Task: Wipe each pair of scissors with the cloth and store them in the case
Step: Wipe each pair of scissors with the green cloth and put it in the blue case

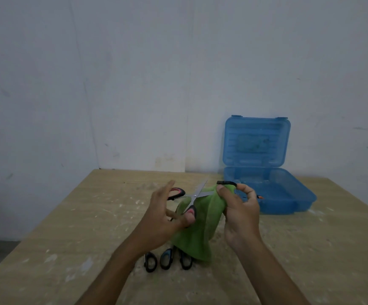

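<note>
Left hand (pixel 163 216) grips open red-handled scissors (pixel 193 197) at frame centre; right hand (pixel 238 208) pinches green cloth (pixel 200 227) over one blade.

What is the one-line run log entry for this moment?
left hand: holds open scissors | right hand: wipes blade with cloth | case: open

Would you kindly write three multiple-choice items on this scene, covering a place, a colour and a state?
1. Where is the case?
A. far right of the table
B. near left corner
C. on the floor

2. What colour is the cloth?
A. blue
B. green
C. white

3. How are the held scissors?
A. shut
B. blades open
C. in the case

Key: 1 A, it sits by the wall on the right; 2 B, the cloth in the right hand is green; 3 B, the left hand holds them spread.
</note>
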